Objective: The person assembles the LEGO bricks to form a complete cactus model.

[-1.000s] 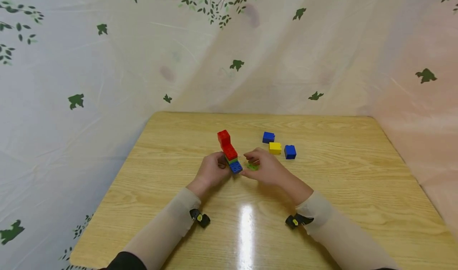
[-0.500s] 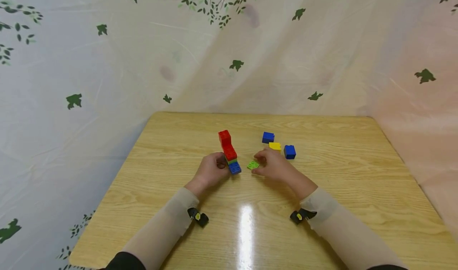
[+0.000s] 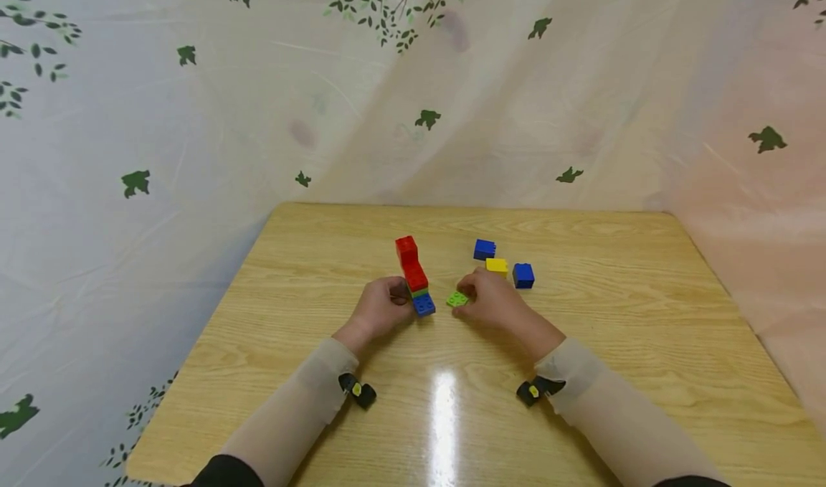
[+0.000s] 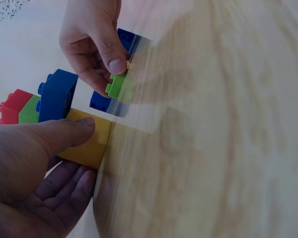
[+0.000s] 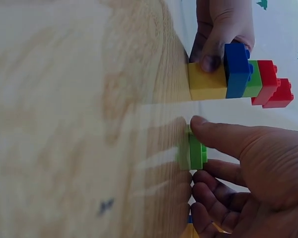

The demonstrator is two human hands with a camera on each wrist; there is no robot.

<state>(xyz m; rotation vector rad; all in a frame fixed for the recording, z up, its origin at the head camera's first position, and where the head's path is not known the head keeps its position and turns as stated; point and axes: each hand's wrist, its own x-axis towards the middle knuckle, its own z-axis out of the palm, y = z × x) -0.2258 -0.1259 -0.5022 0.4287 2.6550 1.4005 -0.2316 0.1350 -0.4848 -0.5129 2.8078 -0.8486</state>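
Observation:
My left hand [image 3: 381, 305] holds a stack by its yellow base brick [image 4: 88, 144], with the thumb on it in the left wrist view. Above the yellow sit a blue brick [image 3: 424, 304], a green brick [image 5: 253, 79] and two red bricks [image 3: 413, 265], stepped sideways. The stack stands upright on the table. To its right, my right hand [image 3: 493, 299] has thumb and forefinger at opposite ends of a flat light-green brick [image 3: 457, 298], pinching it. This brick lies studs up on the table, apart from the stack.
Just behind my right hand lies a yellow brick [image 3: 496, 266]. Two blue bricks are near it, one farther back [image 3: 485, 249] and another to the right [image 3: 523, 276]. A patterned cloth [image 3: 361, 128] hangs behind the wooden table [image 3: 613, 293].
My right hand has drawn back to the right from beside the stack, and its fingers have come in around the flat green brick. The left hand and stack have hardly moved.

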